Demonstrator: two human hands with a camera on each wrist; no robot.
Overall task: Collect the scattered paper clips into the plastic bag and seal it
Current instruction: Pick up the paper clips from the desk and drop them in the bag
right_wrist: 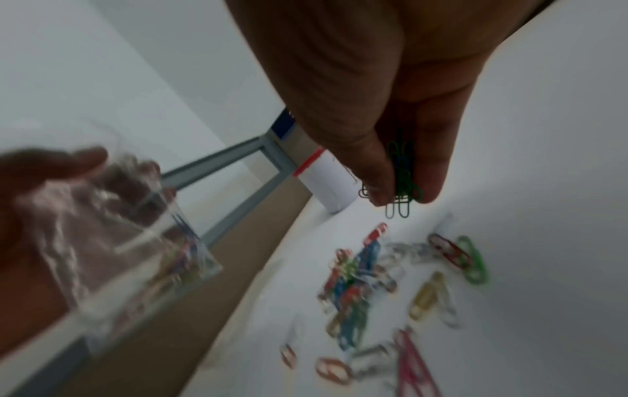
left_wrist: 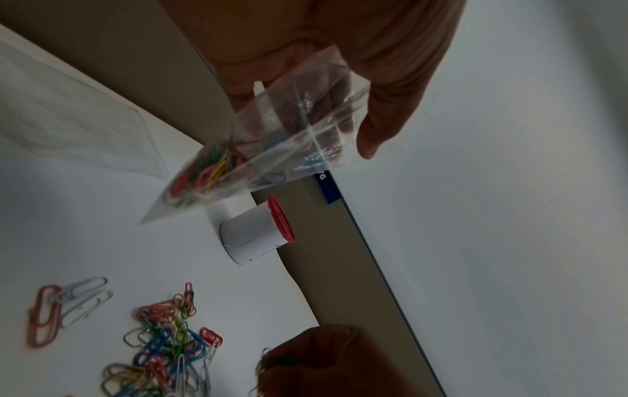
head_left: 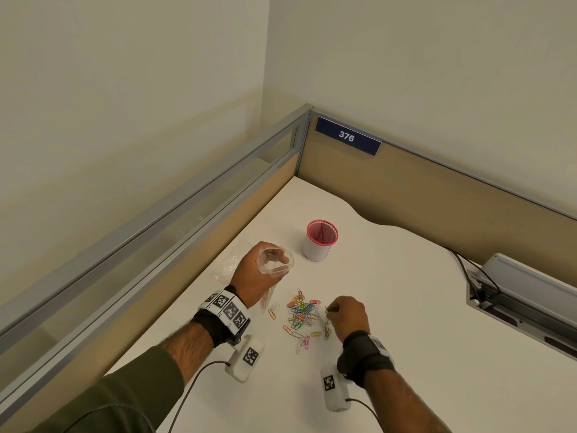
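Left sleeve [head_left: 131,392]: olive green, pushed up the forearm.
Wrist straps [head_left: 365,357]: black on both wrists.
Marker band [head_left: 228,309]: white, black-patterned squares.
Camera pods [head_left: 246,359]: white, tagged, black cables trailing toward 6 o'clock.

The right-wrist view is smeared: the plastic bag [right_wrist: 136,241] and the paper clips [right_wrist: 367,274] on the counter [right_wrist: 543,241] lose their edges, so no count is possible. The right hand [right_wrist: 390,121] is cut off by the top edge, and its grip hides most of the green clips [right_wrist: 402,188]. In the left-wrist view the bottom edge cuts the pile, and the blue sign [left_wrist: 328,188] shows only part of its number.
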